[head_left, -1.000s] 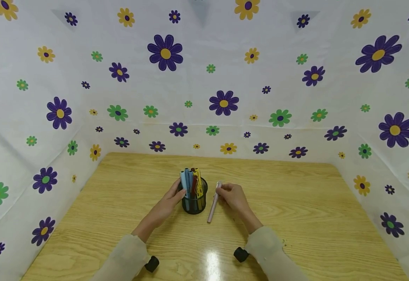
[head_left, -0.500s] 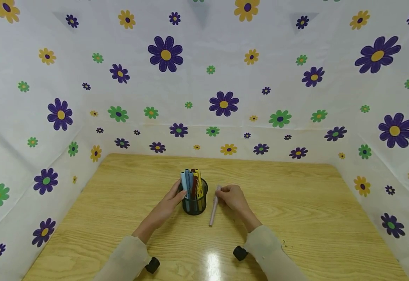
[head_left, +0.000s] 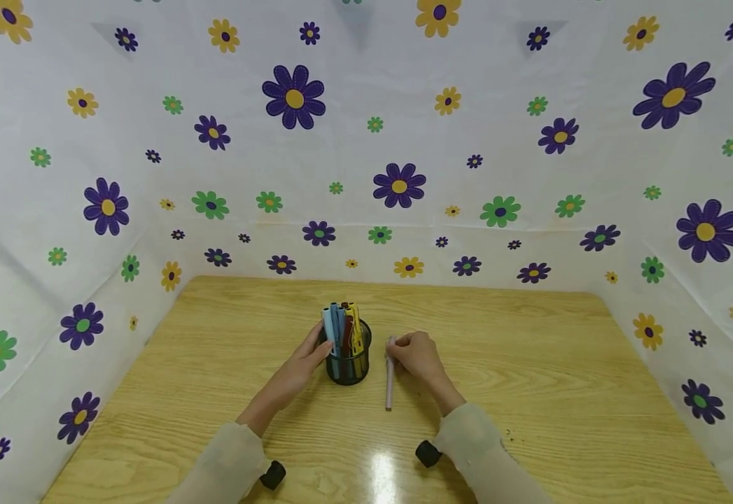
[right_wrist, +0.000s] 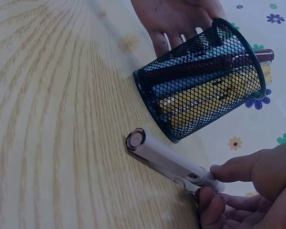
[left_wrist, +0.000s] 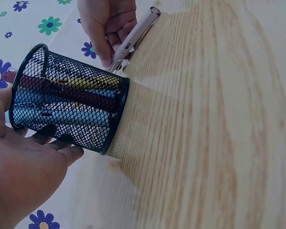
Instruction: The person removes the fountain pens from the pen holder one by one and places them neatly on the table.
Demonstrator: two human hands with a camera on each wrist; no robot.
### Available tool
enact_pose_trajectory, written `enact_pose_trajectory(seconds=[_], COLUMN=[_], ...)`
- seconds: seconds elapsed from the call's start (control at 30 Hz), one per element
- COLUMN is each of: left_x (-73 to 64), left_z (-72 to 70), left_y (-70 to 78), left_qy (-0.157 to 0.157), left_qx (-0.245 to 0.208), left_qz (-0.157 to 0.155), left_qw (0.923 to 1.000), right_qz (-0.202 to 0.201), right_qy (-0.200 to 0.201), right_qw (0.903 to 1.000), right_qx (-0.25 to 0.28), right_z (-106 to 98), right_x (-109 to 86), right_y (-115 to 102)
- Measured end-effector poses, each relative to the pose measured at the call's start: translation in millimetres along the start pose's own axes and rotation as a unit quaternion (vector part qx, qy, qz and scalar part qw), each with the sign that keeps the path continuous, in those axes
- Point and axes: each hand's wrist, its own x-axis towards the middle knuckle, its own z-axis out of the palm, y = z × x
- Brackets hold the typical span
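Flowered cloth behind wooden table

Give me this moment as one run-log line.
left hand: holding black mesh pen holder | right hand: pinching pale pink pen, outside holder | holder: upright on wood-grain table, blue, dark red and yellow pens inside

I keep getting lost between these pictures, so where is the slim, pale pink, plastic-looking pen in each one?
Head: the slim, pale pink, plastic-looking pen is below centre, slightly right, pinched by the right hand.
Left wrist: the pen is at the upper middle.
Right wrist: the pen is below centre, slightly right.
Shared landmark: the round, black wire-mesh cup, beside the pen in all three.
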Motion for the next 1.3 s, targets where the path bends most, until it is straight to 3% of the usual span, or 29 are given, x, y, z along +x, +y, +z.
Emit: enact_pose_trajectory(seconds=[0.63,0.87,1.3], left_x=[-1.2,-0.3,0.4], left_z=[0.1,-1.1,-0.9], left_y=[-3.7,-3.6,-2.7], left_qy=[0.003,0.005,0.000], left_qx=[-0.001,0.001,-0.001], left_qz=[-0.005,-0.005,-0.005], left_qw=[1.0000,1.0000,1.0000], right_qz=[0.003,0.005,-0.035], right_qy=[0.039,0.044,0.035], right_qw=[0.9969,0.9982,0.9988], right_qx=[-0.068,-0.041,-0.007], right_z=[2,-5,-7], right_x=[-5.5,-11.0,-20.4], right_y=[0,-7,-27])
